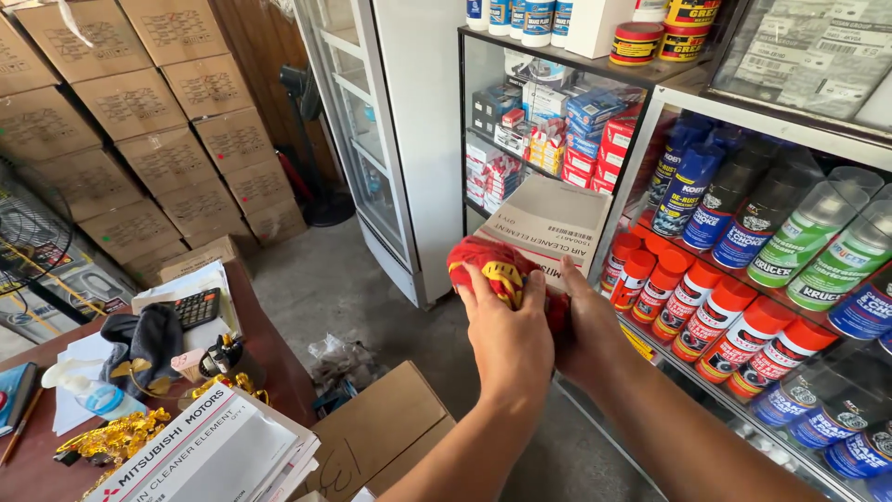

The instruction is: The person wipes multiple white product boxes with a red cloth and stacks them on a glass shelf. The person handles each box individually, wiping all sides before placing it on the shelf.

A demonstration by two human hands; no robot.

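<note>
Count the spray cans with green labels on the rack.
2. Both stand side by side on the upper shelf of the rack at right: one green-labelled can, the other green-labelled can just right of it. More may be hidden behind them.

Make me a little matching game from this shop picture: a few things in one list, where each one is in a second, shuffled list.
Things:
1. Red and yellow cloth
2. Calculator
3. Red-capped cans
4. Stacked cartons

Places:
A. On the glass shelf at right
B. Against the wall at far left
C. Bunched between the left hand and right hand
D. On the wooden desk at lower left

Pairs: 1-C, 2-D, 3-A, 4-B
</note>
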